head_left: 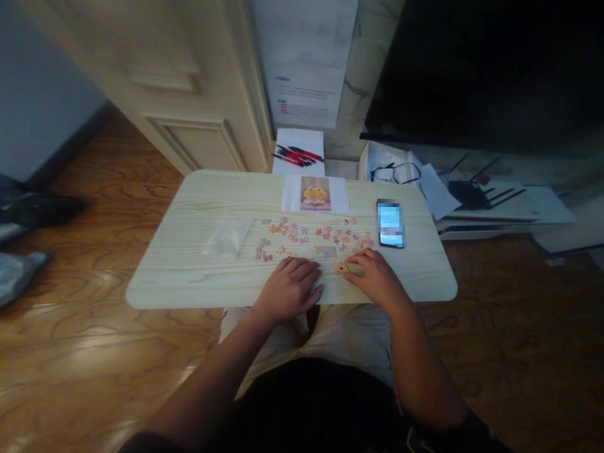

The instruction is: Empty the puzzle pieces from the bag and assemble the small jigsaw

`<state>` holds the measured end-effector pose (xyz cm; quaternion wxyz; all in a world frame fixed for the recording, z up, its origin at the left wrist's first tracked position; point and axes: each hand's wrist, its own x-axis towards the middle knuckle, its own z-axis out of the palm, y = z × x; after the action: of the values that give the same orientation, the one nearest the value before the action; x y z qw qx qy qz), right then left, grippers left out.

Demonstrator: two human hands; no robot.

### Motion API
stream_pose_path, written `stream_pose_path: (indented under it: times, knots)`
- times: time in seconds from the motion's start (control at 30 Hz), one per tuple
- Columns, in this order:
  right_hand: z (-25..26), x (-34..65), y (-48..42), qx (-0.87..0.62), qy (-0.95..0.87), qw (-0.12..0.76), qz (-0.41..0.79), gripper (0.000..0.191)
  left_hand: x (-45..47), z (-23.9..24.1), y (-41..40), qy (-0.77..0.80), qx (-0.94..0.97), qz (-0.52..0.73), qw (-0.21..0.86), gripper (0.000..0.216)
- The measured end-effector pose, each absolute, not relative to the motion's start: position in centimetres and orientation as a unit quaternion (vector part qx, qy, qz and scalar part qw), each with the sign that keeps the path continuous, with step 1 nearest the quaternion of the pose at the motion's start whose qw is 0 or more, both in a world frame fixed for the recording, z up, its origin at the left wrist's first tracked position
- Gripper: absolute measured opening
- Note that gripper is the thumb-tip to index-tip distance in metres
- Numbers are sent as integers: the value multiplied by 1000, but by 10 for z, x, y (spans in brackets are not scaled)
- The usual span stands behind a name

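A person seated at a low, pale wood-grain table (189, 277) with rounded corners works over a scatter of small pink and orange puzzle pieces (302, 234) lying just beyond both hands. The left hand (290, 286) lies palm down on the tabletop near its front edge, fingers loosely bent and holding nothing. The right hand (372, 275) rests beside it, fingers curled, their tips touching an orange puzzle piece (340, 268) that sits between the two hands; whether the piece is pinched or only touched cannot be told. Just past the right hand lies a phone (390, 223), its screen lit but blurred. Beyond the scatter, at the table's far edge, sits a picture card (315, 193) showing an orange cartoon figure. To the left of the left hand lies a clear plastic bag (228, 237). The table stands on a glossy wooden floor (94, 352). Beyond it, red and black pens (298, 155) lie on a white sheet, below a printed notice (304, 63) whose blue and red lines are too small to read. A cream panelled door (179, 82) rises far to the left of the hands, and a dark screen (495, 69) fills the room to their far right, above a pair of glasses (396, 171) and loose papers (436, 192)
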<state>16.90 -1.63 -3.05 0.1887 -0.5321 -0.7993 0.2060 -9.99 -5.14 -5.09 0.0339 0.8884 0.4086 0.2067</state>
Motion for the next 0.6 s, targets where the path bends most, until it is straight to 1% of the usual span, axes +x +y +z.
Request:
stream_pose_path:
  times: [0.1, 0.2, 0.37, 0.5, 0.6]
  knots:
    - [-29, 169, -18, -525, -800, 187, 222, 21, -96, -51, -50, 431, 877, 208, 39, 42]
    - [-29, 163, -21, -519, -801, 189, 229, 22, -93, -48, -43, 452, 866, 207, 51, 51]
    - [-30, 144, -25, -510, -807, 188, 232, 24, -86, -39, -26, 451, 869, 193, 68, 48]
    - [-32, 136, -24, -513, -806, 189, 229, 23, -82, -34, -19, 442, 875, 181, 76, 45]
    - [-33, 138, -21, -519, -801, 195, 224, 21, -85, -36, -20, 440, 877, 178, 79, 48]
